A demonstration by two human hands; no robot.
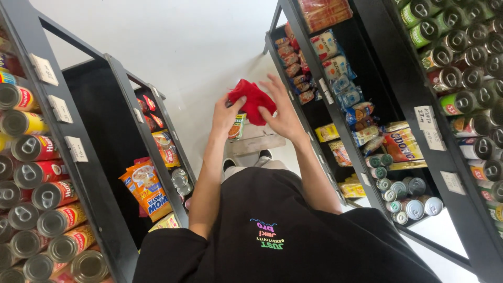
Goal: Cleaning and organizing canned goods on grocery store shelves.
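My left hand (226, 114) grips a tin can (237, 126) with a green and yellow label, held low in front of me. A red cloth (252, 99) lies over the can's top and is bunched between both hands. My right hand (283, 111) presses on the cloth from the right side, fingers spread. Both forearms reach forward from my black shirt, over my shoes and the pale floor (188, 47).
Black shelves stand on both sides of a narrow aisle. The left shelf (99, 173) holds rows of tins (42, 194) and orange snack packets (146, 188). The right shelf (367, 131) holds packets, small tins (408, 196) and rows of cans (471, 52).
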